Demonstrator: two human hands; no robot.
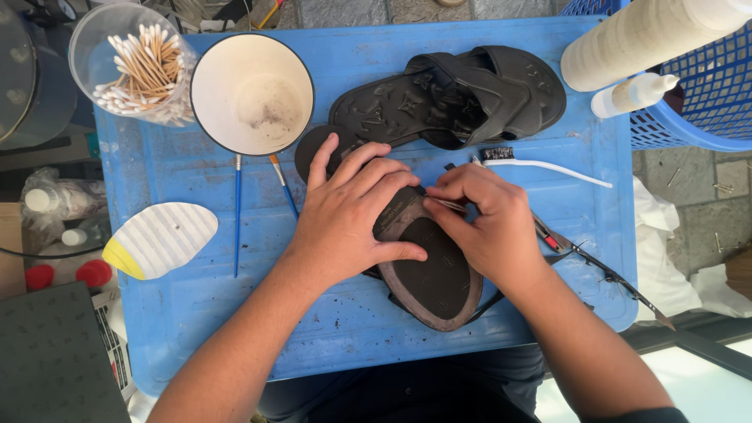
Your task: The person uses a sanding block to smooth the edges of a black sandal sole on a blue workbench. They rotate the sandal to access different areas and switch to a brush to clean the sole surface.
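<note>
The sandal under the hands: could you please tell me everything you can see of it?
The sandal is dark brown to black, rubbery-looking, and lies sole-up on the blue table, its length running diagonally. A smooth oval panel sits inside a raised rim near the end closest to the person. The left hand presses flat across its middle; the right hand pinches a thin tool at its edge. A matching sandal lies beyond, strap up.

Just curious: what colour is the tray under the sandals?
Blue, seen in the head view: the plastic tray is bright blue, speckled with dark dirt.
</note>
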